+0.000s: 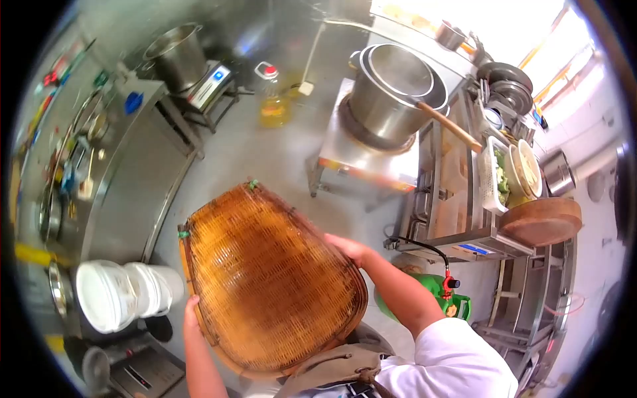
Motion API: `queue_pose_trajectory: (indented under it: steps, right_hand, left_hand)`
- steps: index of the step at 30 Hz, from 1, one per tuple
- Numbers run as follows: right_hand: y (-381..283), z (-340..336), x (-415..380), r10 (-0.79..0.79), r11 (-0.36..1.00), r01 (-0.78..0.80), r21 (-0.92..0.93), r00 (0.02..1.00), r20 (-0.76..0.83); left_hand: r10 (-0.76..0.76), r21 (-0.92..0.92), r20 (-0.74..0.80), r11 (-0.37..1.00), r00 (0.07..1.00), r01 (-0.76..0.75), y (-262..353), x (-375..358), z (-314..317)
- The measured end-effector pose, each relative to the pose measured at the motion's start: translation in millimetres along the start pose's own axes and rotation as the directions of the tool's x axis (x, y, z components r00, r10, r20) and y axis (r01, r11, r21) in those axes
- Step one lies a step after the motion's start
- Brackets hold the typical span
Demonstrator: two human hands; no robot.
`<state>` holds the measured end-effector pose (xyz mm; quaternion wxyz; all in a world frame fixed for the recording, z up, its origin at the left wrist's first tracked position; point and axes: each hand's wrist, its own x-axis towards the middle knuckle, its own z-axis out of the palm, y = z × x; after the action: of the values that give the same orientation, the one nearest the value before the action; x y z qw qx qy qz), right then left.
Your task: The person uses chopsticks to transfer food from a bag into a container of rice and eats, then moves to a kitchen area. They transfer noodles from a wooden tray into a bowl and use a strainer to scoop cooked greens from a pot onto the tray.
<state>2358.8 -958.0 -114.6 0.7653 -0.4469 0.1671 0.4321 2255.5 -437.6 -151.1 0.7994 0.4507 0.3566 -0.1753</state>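
Observation:
A wide woven bamboo winnowing basket is held up in front of my body, its flat end pointing away and its rounded end near my waist. Green ties mark its two far corners. My left hand grips the left rim, with the thumb showing and the other fingers hidden beneath. On the right rim, my right hand is closed round the edge, its fingers partly out of sight under the basket. The weave looks wet and shiny in places, and nothing lies on it.
Ahead right, a large steel pot with a wooden handle across it stands on a stove. An oil jug stands on the floor. White buckets are at left, a green gas cylinder at right. A steel counter runs along the left.

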Motion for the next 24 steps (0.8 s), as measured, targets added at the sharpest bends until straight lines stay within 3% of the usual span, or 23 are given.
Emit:
queue_pose_trajectory:
  steps: [1, 2, 6, 9, 13, 18, 21, 24]
  right_hand:
    - [-18.4, -6.4, -5.1, -0.058, 0.998, 0.059, 0.013, 0.996, -0.074]
    - [-38.5, -14.2, -6.3, -0.128, 0.981, 0.129, 0.143, 0.992, -0.014]
    - [-120.0, -57.1, 9.7, -0.271, 0.926, 0.296, 0.234, 0.953, -0.136]
    - [-176.7, -72.5, 1.3, -0.232, 0.894, 0.305, 0.329, 0.942, -0.241]
    - [-227.6, -109.4, 21.1, -0.256, 0.870, 0.350, 0.347, 0.923, -0.288]
    - [-251.0, -147.4, 50.2, -0.338, 0.817, 0.474, 0.329, 0.855, -0.393]
    - [-269.8, -145.3, 38.3, -0.217, 0.776, 0.453, 0.438, 0.845, -0.490]
    - [-249.4, -166.5, 48.5, -0.245, 0.688, 0.573, 0.446, 0.761, -0.600]
  left_hand:
    - [-0.041, 0.018, 0.019, 0.999, 0.999, 0.041, 19.2, 21.8, 27.0]
    - [-0.052, 0.043, 0.068, 0.998, 0.996, 0.049, 38.0, 43.9, 54.8]
    - [-0.086, 0.103, 0.335, 0.993, 0.938, 0.054, 108.5, 143.2, 178.0]
    - [-0.144, 0.132, 0.461, 0.987, 0.876, 0.093, 152.1, 190.1, 285.5]
    - [-0.251, 0.183, 0.464, 0.966, 0.849, 0.185, 176.0, 274.9, 347.7]
    - [-0.258, 0.238, 0.491, 0.959, 0.832, 0.156, 199.2, 318.0, 408.6]
    - [-0.289, 0.266, 0.498, 0.948, 0.818, 0.173, 200.6, 332.8, 424.4]
    - [-0.290, 0.278, 0.514, 0.947, 0.807, 0.164, 210.4, 337.2, 441.0]
